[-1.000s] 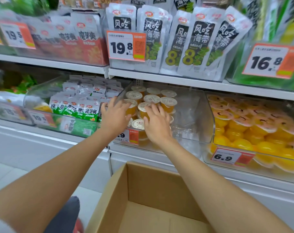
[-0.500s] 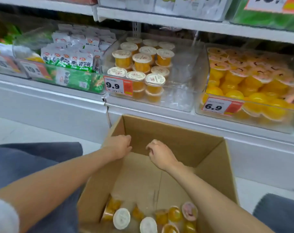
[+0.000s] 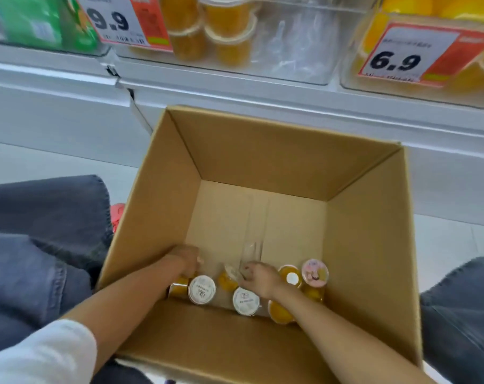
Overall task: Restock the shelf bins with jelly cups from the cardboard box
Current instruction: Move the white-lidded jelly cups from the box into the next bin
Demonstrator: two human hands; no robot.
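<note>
An open cardboard box (image 3: 277, 151) stands on the floor between my knees. Several jelly cups lie along its near inside edge: two with white lids (image 3: 201, 289) (image 3: 246, 300), orange ones (image 3: 290, 277), and one with a pink lid (image 3: 314, 273). My left hand (image 3: 187, 260) reaches down at the left of the row with fingers curled, and what they hold is hidden. My right hand (image 3: 259, 275) curls its fingers round a tilted orange jelly cup (image 3: 228, 275). Above, the clear shelf bin (image 3: 290, 51) holds stacked orange jelly cups (image 3: 229, 48) on its left side.
A 9.9 price tag (image 3: 124, 20) hangs on the bin's front. To the right a bin of yellow cups (image 3: 470, 73) carries a 6.9 tag (image 3: 401, 56). A bin of green packets (image 3: 41, 26) sits at the left. My knees (image 3: 41, 231) (image 3: 462, 314) flank the box.
Both hands left the shelf bin and dropped into the box, down to the cups at its bottom. My view tilted down from the shelves to the box.
</note>
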